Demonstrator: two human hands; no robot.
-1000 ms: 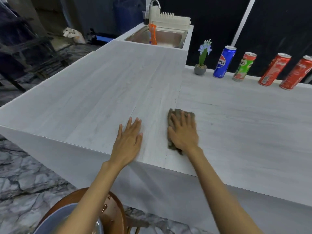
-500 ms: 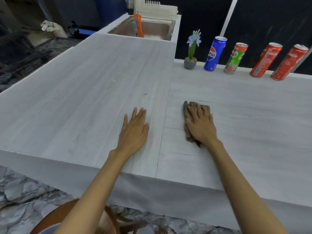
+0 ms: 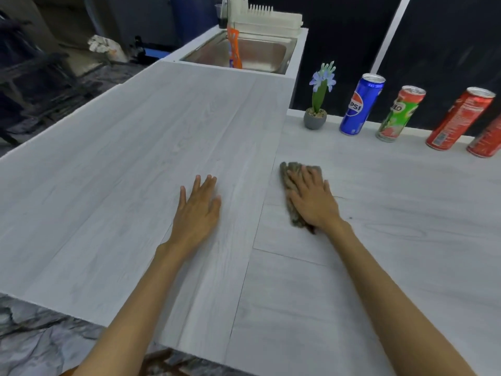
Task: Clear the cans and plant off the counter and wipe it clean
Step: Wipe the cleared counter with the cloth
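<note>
- The right hand (image 3: pixel 311 200) lies flat on a grey-brown wiping cloth (image 3: pixel 288 172), fingers straight and spread, pressing it to the surface. Nothing is clenched or pinched.
- The cloth is bunched under the palm. Its edges show past the fingertips at 11 o'clock and beside the wrist at 7 o'clock.
- The left hand (image 3: pixel 198 210) rests palm-down on the bare counter (image 3: pixel 122 172), at 9 o'clock of the right hand and apart from it. Its fingers are straight and close together, and it holds nothing.
- A seam in the pale wood-grain top runs between the two hands.
- At 12 o'clock from the cloth, along the back edge, stands a small artificial plant (image 3: pixel 320 90) with a lilac flower in a grey pot (image 3: pixel 314 120).
- Just beside it, toward 1 o'clock, stands a blue Pepsi can (image 3: pixel 361 104). Next in line is a green Milo can (image 3: pixel 400 114).
- Toward 2 o'clock stands a red can (image 3: pixel 459 119), and a second red can (image 3: pixel 486 143) is cut off by the frame edge.
- All four cans and the plant are upright in one row, well apart from both hands.
- At 11 o'clock, at the far end of the counter, is a steel sink (image 3: pixel 271 54), with an orange bottle (image 3: pixel 233 50) standing in it.
- A white dish rack (image 3: pixel 273 20) sits behind the sink.
</note>
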